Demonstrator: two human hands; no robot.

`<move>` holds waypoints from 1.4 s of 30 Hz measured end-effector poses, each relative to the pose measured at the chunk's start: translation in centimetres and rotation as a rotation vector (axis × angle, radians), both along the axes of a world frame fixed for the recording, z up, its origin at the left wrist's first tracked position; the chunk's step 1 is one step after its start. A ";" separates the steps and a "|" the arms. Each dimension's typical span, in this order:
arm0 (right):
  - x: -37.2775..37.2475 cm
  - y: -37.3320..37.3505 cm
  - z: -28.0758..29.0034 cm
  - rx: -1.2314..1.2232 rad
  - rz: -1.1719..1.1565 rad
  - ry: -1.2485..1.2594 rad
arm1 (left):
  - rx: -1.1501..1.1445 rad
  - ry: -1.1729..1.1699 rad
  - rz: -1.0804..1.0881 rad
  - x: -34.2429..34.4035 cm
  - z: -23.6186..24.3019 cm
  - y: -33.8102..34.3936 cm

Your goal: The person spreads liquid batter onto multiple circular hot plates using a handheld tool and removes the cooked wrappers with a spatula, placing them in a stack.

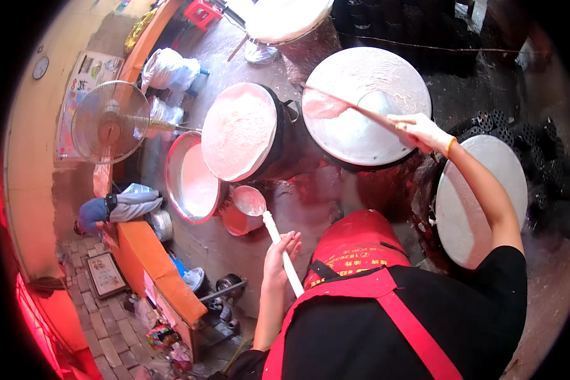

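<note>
Over the large round griddle (386,149) ahead of the person and a little to the right, a long flat wooden spreader (368,114) lies slantwise, its long axis running from the right hand (423,132) away and leftward, so that its far end points to the griddle's left rim. The right hand, in a pale glove with a yellow cuff, is closed on the near end of the spreader. Pale batter (335,69) coats much of the griddle, with a bare, shiny metal patch near the middle. The left hand (280,254) is curled round the white handle of a ladle (249,201); the handle slopes from the person's body away and slightly left, and the bowl is at its far end, above a small pinkish bucket (239,220). Left of the griddle stands a second round pan (240,130) covered with a pale layer, and beside it a red-rimmed basin (170,183) of pale liquid. Another round plate (481,202) is by the right elbow, near stacked black briquettes (538,149). The floor (231,60) is grey and stained. Along the left run an orange-topped partition (155,269), a round-caged fan (111,122), and a yellowish wall (28,136) bearing a clock (40,68).
</note>
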State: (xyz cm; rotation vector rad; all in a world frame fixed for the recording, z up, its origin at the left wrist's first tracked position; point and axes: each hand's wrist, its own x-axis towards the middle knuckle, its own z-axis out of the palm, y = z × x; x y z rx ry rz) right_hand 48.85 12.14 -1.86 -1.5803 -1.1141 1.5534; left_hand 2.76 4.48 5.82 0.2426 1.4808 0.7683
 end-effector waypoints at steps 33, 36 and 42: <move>-40.8 12.4 -6.3 0.269 -1.238 0.507 | 0.244 -0.030 -0.530 -22.2 -3.7 10.7; -41.7 6.1 -5.6 0.207 -1.264 0.508 | 0.236 -0.057 -0.553 -22.2 -3.7 10.6; -34.5 -2.4 -3.8 0.149 -1.295 0.445 | 0.194 -0.081 -0.663 -20.5 -3.9 9.6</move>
